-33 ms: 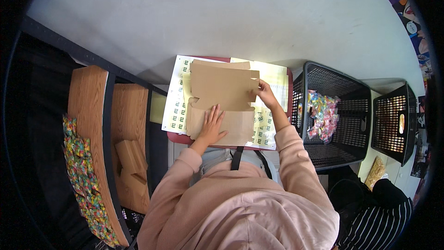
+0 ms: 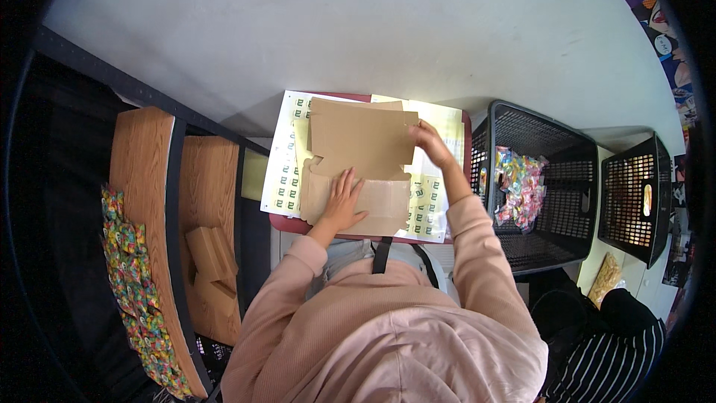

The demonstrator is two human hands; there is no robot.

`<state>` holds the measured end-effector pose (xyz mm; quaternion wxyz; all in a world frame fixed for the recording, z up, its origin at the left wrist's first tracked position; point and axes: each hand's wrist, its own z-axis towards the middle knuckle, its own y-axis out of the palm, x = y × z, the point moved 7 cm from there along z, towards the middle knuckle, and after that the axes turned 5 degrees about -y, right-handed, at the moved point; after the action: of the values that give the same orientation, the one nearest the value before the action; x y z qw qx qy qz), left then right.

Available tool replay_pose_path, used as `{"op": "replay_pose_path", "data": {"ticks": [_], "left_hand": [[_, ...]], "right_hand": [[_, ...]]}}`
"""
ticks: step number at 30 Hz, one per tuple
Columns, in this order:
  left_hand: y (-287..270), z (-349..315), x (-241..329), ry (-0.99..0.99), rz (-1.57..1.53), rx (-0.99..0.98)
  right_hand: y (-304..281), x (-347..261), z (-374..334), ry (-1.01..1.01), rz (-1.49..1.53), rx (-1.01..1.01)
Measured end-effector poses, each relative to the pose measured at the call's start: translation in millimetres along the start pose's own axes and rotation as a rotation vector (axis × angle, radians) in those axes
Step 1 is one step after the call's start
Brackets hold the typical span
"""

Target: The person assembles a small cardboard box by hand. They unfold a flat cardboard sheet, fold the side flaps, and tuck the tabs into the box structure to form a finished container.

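Note:
An unfolded brown cardboard box [image 2: 363,134] lies before me, with a crease across its middle and notches at its sides. My left hand [image 2: 343,203] rests flat on its near panel with the fingers stretched out. At the far panel's right edge, my right hand [image 2: 430,142] has its fingers bent round the side flap. Those fingertips are partly hidden. Beneath the cardboard are white sheets printed with a dark repeated pattern [image 2: 281,172], on a small dark red table [image 2: 285,222].
To the right stands a black plastic crate [image 2: 552,242] with colourful wrapped sweets [image 2: 520,186]; another black basket [image 2: 634,201] is beyond it. On the left, wooden shelves [image 2: 145,149] bear strips of bright packets [image 2: 138,276] and folded cardboard boxes [image 2: 212,261]. A pale wall [image 2: 335,22] rises behind the table.
My right hand has shifted slightly away from me along the cardboard's right edge, and the side flap there has turned inward. My left hand stays in place.

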<state>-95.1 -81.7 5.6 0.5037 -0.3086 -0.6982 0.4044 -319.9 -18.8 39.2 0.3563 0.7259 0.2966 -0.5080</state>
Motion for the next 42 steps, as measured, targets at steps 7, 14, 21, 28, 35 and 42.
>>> {"op": "replay_pose_path", "data": {"ticks": [7,14,21,28,35,42], "left_hand": [[-7,21,3,0.014,0.068,-0.054],[0,15,5,-0.016,0.065,-0.030],[-2,16,5,-0.028,0.030,0.023],[1,20,1,-0.074,0.068,-0.036],[29,18,-8,-0.158,0.051,-0.280],[21,-22,14,-0.092,-0.096,-0.437]], "right_hand": [[15,-40,49,0.554,-0.428,-0.319],[96,-34,96,0.070,-1.609,-0.702],[104,-24,82,-0.240,-1.509,-0.433],[140,-32,10,-0.122,-1.494,-0.570],[136,27,-29,0.177,-1.119,-0.510],[122,76,-28,0.025,-1.280,-0.358]]}}
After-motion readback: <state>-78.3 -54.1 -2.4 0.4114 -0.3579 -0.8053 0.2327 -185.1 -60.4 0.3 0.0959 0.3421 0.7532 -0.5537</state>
